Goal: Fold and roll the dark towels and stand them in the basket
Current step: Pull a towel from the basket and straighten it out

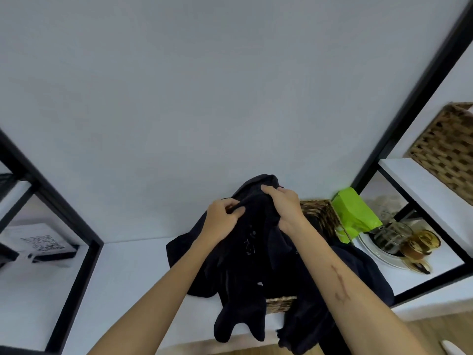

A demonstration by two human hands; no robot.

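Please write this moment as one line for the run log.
left hand: grip on dark towel | right hand: grip on same towel | towel lifted over basket | none rolled yet

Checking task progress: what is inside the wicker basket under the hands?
The basket is almost wholly covered by dark towels draped over it, one held up by the left hand and right hand. Only rim parts show; its inside is hidden.

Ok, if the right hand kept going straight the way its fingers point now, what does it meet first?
The right hand grips the dark towel, fingers pointing left, so it would probably meet the left hand first; depth is unclear.
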